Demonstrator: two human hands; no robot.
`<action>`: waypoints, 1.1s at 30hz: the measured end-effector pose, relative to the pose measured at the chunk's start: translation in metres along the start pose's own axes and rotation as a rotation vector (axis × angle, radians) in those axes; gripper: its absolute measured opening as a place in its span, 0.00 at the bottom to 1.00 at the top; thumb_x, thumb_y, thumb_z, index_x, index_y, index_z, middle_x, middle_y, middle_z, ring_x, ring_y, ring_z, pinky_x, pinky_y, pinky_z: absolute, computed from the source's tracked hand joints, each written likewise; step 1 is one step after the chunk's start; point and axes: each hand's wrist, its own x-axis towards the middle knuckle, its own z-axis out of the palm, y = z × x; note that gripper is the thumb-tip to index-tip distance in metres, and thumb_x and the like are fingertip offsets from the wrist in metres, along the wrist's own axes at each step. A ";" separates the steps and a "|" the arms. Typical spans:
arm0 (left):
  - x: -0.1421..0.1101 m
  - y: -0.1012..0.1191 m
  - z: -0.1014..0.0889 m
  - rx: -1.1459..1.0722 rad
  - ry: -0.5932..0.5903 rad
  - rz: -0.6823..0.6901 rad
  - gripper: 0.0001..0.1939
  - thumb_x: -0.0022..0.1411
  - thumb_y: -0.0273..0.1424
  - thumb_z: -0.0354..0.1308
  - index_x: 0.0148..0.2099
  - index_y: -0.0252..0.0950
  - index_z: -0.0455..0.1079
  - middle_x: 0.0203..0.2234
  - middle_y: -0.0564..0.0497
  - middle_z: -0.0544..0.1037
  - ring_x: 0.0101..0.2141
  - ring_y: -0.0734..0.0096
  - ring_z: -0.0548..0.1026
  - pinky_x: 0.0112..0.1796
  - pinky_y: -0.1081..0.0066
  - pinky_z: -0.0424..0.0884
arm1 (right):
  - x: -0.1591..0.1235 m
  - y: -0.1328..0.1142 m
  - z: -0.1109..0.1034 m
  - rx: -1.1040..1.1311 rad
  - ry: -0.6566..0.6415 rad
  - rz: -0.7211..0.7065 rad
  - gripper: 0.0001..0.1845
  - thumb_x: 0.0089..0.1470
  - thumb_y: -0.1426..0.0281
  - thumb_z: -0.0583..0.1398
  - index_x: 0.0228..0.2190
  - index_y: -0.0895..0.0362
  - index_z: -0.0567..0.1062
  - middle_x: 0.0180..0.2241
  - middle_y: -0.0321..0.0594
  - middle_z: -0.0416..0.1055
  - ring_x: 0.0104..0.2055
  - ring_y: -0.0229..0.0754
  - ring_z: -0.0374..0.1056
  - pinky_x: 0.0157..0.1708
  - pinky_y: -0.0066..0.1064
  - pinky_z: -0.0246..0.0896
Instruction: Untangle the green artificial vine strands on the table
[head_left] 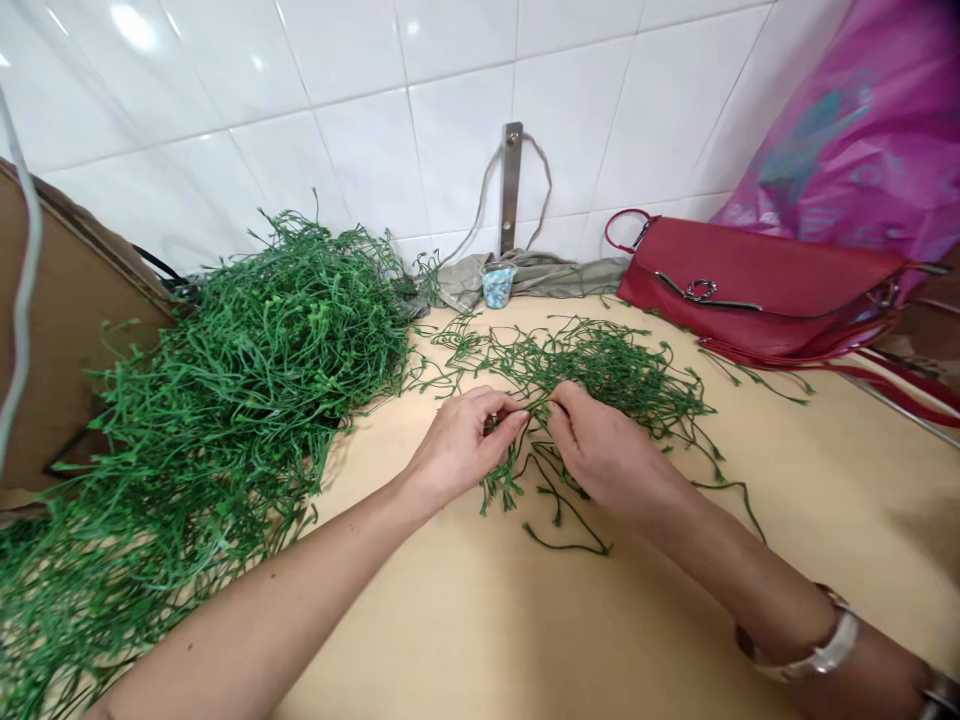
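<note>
The left hand (476, 435) and right hand (604, 445) both pinch green stems (537, 404) over the table's (420, 610) middle. Two heaps lie there: one big pile (262, 350) leftward, one smaller pile (626, 368) nearer the far edge. One cup (497, 288) stands at that edge; one red bag (772, 270), far right corner.

thin green stems (537, 405) with small forked tips are pinched up at the centre. a loose, tangled pile (622, 370) of the same spreads low on the table (450, 620) just behind; a taller, bushy heap (277, 350) lies at the left.
</note>
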 end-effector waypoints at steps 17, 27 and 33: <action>-0.012 0.021 -0.004 -0.563 -0.032 -0.143 0.13 0.63 0.38 0.61 0.32 0.34 0.70 0.23 0.56 0.67 0.26 0.77 0.62 0.29 0.74 0.59 | 0.024 0.060 -0.032 -0.312 0.359 0.109 0.11 0.64 0.70 0.48 0.29 0.51 0.64 0.24 0.40 0.65 0.27 0.45 0.57 0.30 0.37 0.47; 0.001 0.000 0.004 -0.521 0.209 -0.231 0.09 0.60 0.35 0.62 0.35 0.35 0.68 0.25 0.56 0.69 0.26 0.79 0.63 0.28 0.76 0.60 | 0.000 0.011 -0.025 -0.313 0.664 -0.123 0.10 0.63 0.64 0.55 0.36 0.55 0.73 0.37 0.52 0.72 0.44 0.58 0.66 0.42 0.47 0.57; 0.000 0.001 0.006 -0.394 0.244 -0.183 0.07 0.60 0.34 0.61 0.37 0.36 0.69 0.25 0.57 0.68 0.27 0.77 0.63 0.30 0.75 0.60 | -0.007 -0.007 -0.014 0.253 0.602 -0.108 0.14 0.62 0.63 0.58 0.48 0.53 0.66 0.49 0.50 0.73 0.45 0.49 0.73 0.40 0.41 0.68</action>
